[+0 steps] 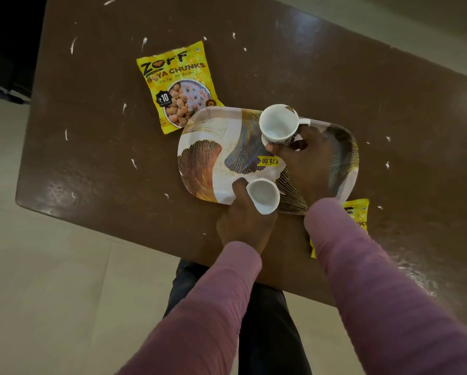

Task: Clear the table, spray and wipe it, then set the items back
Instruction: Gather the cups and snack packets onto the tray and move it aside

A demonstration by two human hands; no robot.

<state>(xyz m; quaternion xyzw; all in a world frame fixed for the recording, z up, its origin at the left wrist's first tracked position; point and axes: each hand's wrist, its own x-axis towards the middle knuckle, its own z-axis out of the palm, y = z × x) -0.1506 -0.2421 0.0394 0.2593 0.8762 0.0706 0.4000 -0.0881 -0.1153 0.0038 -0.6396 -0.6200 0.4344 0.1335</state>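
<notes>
A white tray [213, 147] with gold and purple leaf prints lies in the middle of the brown table [97, 136]. My right hand [308, 161] grips a white cup with a handle [278, 124] over the tray's far side. My left hand [240, 220] holds a smaller white cup [263, 196] at the tray's near edge. A yellow soya chunks packet [177, 82] lies beyond the tray, its corner under the tray's rim. A second yellow packet [358, 215] lies to the right, mostly hidden by my right sleeve.
Small white scraps [72, 46] are scattered over the tabletop. Pale floor tiles [37, 293] surround the table. My legs [262, 320] stand against the near table edge. A dark object [5, 50] fills the upper left corner.
</notes>
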